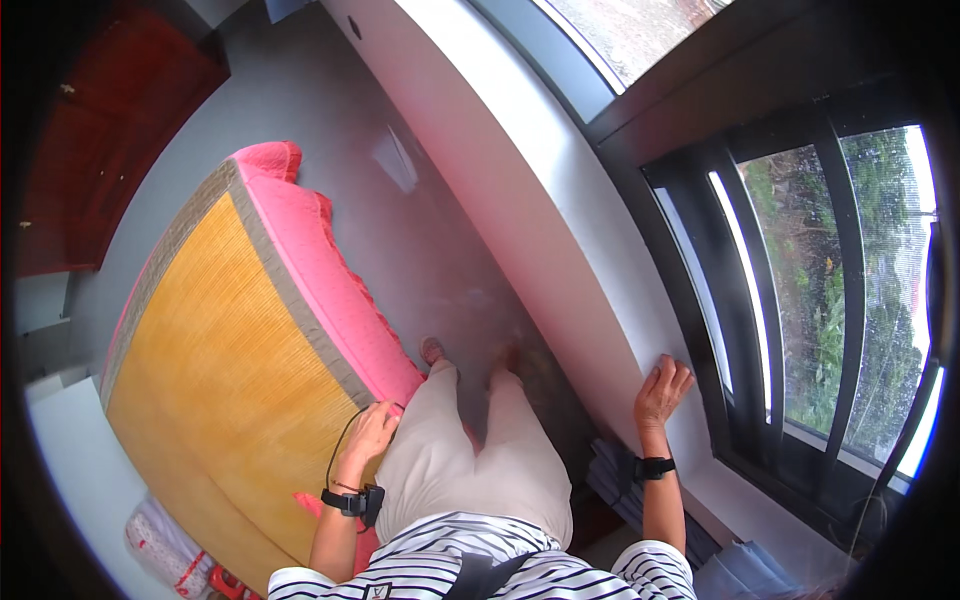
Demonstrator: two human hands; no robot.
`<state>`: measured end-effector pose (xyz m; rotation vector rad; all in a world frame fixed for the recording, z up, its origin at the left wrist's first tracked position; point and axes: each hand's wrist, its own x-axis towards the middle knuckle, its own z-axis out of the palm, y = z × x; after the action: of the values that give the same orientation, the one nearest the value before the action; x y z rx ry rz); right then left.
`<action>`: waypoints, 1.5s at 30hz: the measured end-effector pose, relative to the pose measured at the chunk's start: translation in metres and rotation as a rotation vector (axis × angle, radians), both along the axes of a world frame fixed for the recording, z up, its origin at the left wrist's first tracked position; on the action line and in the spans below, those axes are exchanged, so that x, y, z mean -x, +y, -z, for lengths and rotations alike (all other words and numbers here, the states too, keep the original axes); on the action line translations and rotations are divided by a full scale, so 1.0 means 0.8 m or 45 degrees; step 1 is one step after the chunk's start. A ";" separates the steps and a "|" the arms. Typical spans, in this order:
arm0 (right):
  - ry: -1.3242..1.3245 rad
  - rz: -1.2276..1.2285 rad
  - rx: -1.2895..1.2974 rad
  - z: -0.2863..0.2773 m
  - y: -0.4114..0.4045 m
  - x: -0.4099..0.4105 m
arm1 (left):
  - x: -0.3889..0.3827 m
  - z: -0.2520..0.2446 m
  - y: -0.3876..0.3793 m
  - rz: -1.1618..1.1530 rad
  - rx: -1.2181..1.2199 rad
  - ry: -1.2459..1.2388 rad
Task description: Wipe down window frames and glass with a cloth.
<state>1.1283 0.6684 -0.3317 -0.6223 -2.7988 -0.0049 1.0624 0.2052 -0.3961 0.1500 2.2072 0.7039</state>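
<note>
My left hand [371, 431] is beside my thigh, over the edge of a bed mat [217, 322] with a grey border; its fingers are loosely bent, and a thin black cable runs from the black device on that wrist towards the fingertips. Whether the fingers hold the cable cannot be told. My right hand [664, 390] rests with bent fingers on the white window sill [600, 247], beside the dark window frame [675, 300]. Nothing shows in it. A pink ruffled bedspread [300, 232] hangs at the bed's side.
Grey floor [450, 262] runs between the bed and the wall under the window. A red-brown wooden cabinet [112, 135] stands at the upper left. A folded curtain [615, 480] hangs by my right forearm. A rolled patterned bundle [165, 547] lies at the lower left.
</note>
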 end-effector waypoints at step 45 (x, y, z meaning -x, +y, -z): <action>0.000 -0.056 0.137 -0.006 0.000 0.005 | -0.075 -0.002 0.127 -0.165 0.070 -0.015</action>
<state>1.1240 0.6683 -0.3271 -0.5850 -2.8267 0.1559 1.1221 0.3064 -0.3947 -0.0253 2.2379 0.7115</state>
